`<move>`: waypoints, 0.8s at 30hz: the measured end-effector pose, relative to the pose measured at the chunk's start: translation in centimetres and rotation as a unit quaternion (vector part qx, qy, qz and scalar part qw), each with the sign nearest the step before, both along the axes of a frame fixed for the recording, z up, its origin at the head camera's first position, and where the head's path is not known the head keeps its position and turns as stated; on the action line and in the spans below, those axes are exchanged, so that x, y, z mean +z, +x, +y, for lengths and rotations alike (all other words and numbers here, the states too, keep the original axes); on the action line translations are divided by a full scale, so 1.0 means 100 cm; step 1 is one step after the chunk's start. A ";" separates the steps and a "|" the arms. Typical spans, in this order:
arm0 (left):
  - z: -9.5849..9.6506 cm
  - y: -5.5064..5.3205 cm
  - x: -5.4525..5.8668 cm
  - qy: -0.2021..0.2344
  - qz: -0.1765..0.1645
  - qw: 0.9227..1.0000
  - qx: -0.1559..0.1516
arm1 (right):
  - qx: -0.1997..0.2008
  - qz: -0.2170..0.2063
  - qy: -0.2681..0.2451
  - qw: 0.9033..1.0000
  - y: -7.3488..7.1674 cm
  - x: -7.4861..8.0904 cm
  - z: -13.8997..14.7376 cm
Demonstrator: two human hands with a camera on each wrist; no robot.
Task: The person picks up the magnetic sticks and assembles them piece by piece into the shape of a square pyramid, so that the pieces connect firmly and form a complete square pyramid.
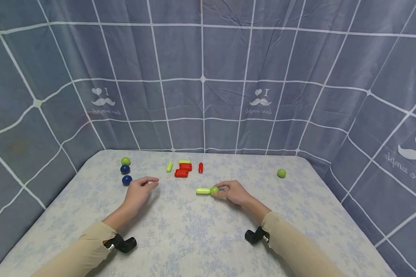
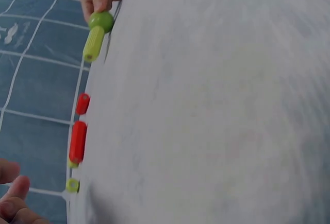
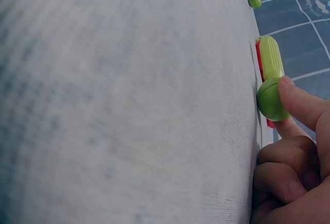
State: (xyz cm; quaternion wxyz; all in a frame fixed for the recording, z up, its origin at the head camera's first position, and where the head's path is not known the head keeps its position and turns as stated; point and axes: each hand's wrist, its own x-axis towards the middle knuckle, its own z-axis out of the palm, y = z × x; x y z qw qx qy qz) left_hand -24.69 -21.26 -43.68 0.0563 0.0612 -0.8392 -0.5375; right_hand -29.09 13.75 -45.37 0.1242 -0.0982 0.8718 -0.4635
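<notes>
My right hand (image 1: 233, 192) pinches a green ball (image 1: 213, 189) between thumb and fingers. Joined to that ball is a ribbed yellow-green rod (image 1: 202, 191), which points left; in the right wrist view the rod (image 3: 271, 59) stands out from the ball (image 3: 270, 99). My left hand (image 1: 139, 194) holds nothing, its fingers loosely bent over the table's left part. Nearest to it is a dark blue ball (image 1: 126, 180), just beyond the knuckles. In the left wrist view, thumb and fingers (image 2: 19, 188) are parted.
A second blue ball (image 1: 125, 169) and a green ball (image 1: 125, 161) line up at the back left. Several red rods (image 1: 181, 174) lie mid-table, with yellow-green rods (image 1: 169, 167) beside them and one red rod (image 1: 200, 167) apart. Another green ball (image 1: 281, 173) sits right. A curtain (image 1: 225, 100) hangs behind.
</notes>
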 end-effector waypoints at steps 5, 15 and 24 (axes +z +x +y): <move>-0.017 0.001 0.004 0.010 0.006 0.999 0.034 | -0.001 -0.004 -0.005 1.000 0.000 -0.002 0.000; -0.043 -0.009 0.003 0.030 0.007 0.995 0.096 | -0.005 0.003 -0.001 1.000 -0.001 0.000 0.001; -0.067 -0.015 -0.004 0.025 -0.009 0.990 0.140 | -0.004 -0.002 -0.004 1.000 0.000 -0.002 0.000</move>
